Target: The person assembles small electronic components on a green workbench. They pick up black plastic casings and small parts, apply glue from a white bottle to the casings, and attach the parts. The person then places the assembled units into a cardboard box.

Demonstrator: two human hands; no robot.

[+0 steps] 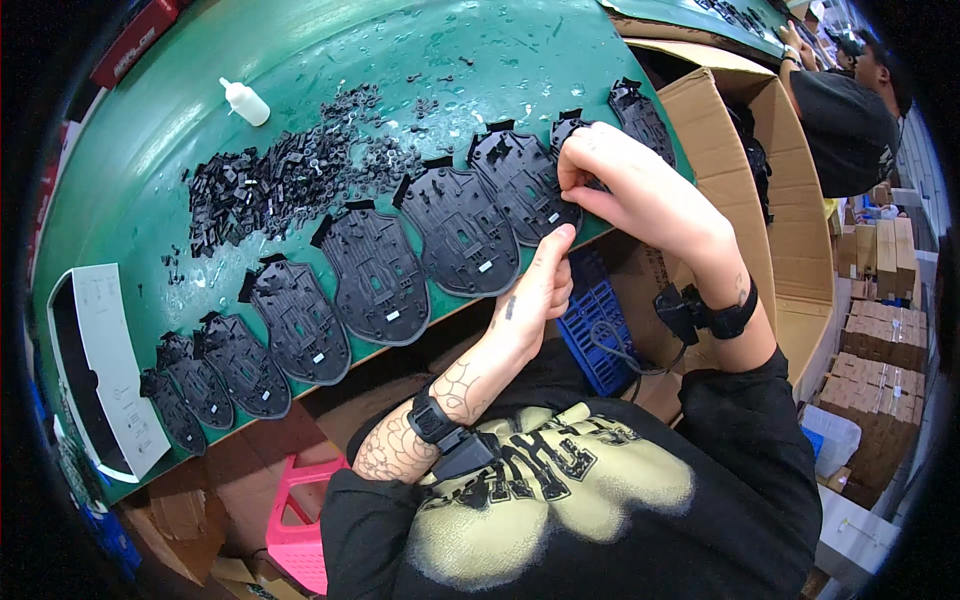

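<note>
A row of black molded plastic shells (378,275), shaped like computer-mouse bases, runs along the table's near edge. My right hand (625,185) is over the right part of the row, its fingertips pinched together; anything between them is too small to make out. It partly covers a shell (567,125) behind it. My left hand (545,278) is closed at the table edge, thumb up, just below the shell (510,175) near my right fingertips. Its curled fingers hide whatever they may hold. Beyond the row lies a pile of small black plastic parts (250,190).
The green table (330,50) holds a white squeeze bottle (246,103) and, at left, a white box (115,370). An open cardboard box (745,180) stands against the right edge. Below are a blue plastic crate (598,325) and a pink stool (290,520). Another person (840,120) sits far right.
</note>
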